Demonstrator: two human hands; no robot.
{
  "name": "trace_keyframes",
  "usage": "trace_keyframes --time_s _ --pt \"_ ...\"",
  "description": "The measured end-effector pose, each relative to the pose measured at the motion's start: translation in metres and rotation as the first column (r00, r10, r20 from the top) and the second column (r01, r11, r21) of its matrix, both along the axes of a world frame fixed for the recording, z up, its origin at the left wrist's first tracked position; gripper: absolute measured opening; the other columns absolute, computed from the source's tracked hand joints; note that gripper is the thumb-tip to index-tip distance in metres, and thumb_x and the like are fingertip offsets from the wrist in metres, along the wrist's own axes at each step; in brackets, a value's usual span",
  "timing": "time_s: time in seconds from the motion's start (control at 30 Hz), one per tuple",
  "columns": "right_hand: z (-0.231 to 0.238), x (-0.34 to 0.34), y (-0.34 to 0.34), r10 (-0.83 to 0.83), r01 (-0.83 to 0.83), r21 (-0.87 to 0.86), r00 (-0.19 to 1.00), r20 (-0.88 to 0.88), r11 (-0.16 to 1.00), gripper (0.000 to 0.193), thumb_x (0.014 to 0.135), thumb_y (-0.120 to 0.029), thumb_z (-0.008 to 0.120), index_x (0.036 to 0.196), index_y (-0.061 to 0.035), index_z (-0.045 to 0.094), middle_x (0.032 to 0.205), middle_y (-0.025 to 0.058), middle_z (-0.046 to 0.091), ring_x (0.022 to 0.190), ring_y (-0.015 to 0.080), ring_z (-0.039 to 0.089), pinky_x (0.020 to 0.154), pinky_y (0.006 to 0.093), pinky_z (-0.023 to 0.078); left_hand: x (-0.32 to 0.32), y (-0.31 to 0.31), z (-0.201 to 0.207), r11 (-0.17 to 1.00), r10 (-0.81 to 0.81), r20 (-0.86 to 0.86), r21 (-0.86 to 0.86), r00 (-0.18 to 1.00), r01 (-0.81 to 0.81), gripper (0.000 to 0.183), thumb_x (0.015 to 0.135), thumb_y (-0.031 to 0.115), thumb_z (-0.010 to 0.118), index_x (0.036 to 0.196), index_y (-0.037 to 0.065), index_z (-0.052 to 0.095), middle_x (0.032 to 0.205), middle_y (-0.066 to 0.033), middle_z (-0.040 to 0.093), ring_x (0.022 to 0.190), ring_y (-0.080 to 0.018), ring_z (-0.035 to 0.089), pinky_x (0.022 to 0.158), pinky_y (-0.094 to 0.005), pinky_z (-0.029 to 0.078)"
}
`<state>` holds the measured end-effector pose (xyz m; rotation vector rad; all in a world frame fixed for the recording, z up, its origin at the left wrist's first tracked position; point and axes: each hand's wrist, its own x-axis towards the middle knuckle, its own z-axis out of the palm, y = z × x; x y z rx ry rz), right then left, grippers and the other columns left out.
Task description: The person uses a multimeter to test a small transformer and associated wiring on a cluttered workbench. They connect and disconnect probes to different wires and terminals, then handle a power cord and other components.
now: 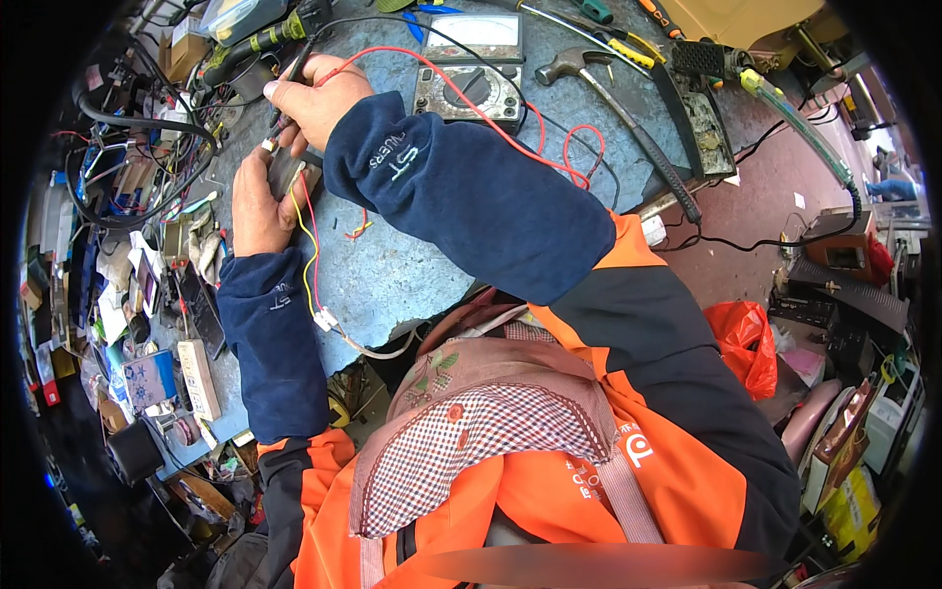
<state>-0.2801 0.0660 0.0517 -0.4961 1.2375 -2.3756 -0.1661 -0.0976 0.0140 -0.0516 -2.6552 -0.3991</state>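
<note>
At the far left of the bench, my left hand [260, 208] is closed around a small, dark, box-like part [285, 175], mostly hidden by fingers. Yellow and red wires [313, 257] run down from it to a white connector [326, 319]. Just above, my right hand [322, 106] pinches test probes; the black probe [287, 98] shows, angled down toward the part. The red lead [392, 54] also enters this hand, though its probe is largely hidden. Whether the tips touch the part I cannot tell. An analog multimeter [429, 96] lies right of my hands.
A claw hammer [638, 133] and other hand tools lie right of the meter. Tangled cables [147, 123] and loose parts crowd the left side. Short coloured wire ends [360, 231] rest on the blue-grey bench [392, 275]. A red plastic bag [743, 344] sits lower right.
</note>
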Motion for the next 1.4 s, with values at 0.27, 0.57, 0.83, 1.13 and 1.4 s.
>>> trace_keyframes --time_s 0.27,0.57,0.83,1.13,1.4 --pt "0.0014 0.0007 0.0014 -0.008 0.008 0.011 1.0 0.005 1.0 0.018 0.095 -0.015 0.069 0.095 0.0009 0.062 0.074 0.0128 0.068 0.052 0.0185 0.067 0.042 0.0323 0.054 -0.0006 0.0015 0.0011 1.0 -0.024 -0.01 0.01 1.0 0.024 0.071 0.089 0.045 0.079 0.133 -0.004 0.051 0.12 -0.0266 0.065 0.109 -0.0405 0.065 0.093 -0.0445 0.05" --pt "0.0 -0.0001 0.0008 -0.003 0.003 0.017 1.0 -0.008 1.0 0.018 0.095 -0.016 0.069 0.095 0.001 0.062 0.075 0.0129 0.069 0.053 0.0186 0.068 0.043 0.0322 0.054 -0.0005 0.0006 0.0003 1.0 -0.016 -0.01 -0.001 1.0 0.016 0.071 0.089 0.044 0.08 0.133 -0.003 0.051 0.119 -0.0265 0.065 0.109 -0.0412 0.065 0.093 -0.0448 0.05" --pt "0.0004 0.0003 0.0012 -0.004 0.004 0.02 1.0 -0.01 1.0 0.018 0.095 -0.016 0.069 0.096 0.0006 0.062 0.075 0.013 0.069 0.053 0.0186 0.068 0.043 0.0322 0.054 0.0005 0.0002 -0.0008 1.0 0.017 0.006 0.015 1.0 -0.017 0.074 0.088 0.044 0.081 0.136 -0.002 0.049 0.119 -0.0267 0.065 0.109 -0.0401 0.065 0.093 -0.0442 0.051" --pt "0.0009 0.0008 0.0017 -0.007 0.007 -0.009 1.0 0.002 1.0 0.017 0.095 -0.015 0.069 0.094 0.0006 0.062 0.075 0.0124 0.069 0.053 0.0182 0.068 0.042 0.0323 0.054 0.0 0.0036 -0.0002 0.999 0.014 -0.033 0.049 0.999 -0.012 0.071 0.085 0.039 0.081 0.135 -0.001 0.05 0.115 -0.0252 0.064 0.107 -0.0425 0.063 0.091 -0.0464 0.051" --pt "0.0007 0.0004 0.0018 -0.014 0.014 -0.006 1.0 0.004 1.0 0.017 0.095 -0.015 0.069 0.094 0.0007 0.063 0.075 0.0124 0.07 0.053 0.0183 0.068 0.042 0.0319 0.054 0.0002 0.0054 0.0015 0.998 0.018 -0.023 0.055 1.0 -0.016 0.07 0.086 0.042 0.08 0.133 -0.002 0.051 0.115 -0.0255 0.064 0.106 -0.0434 0.063 0.091 -0.0466 0.051"
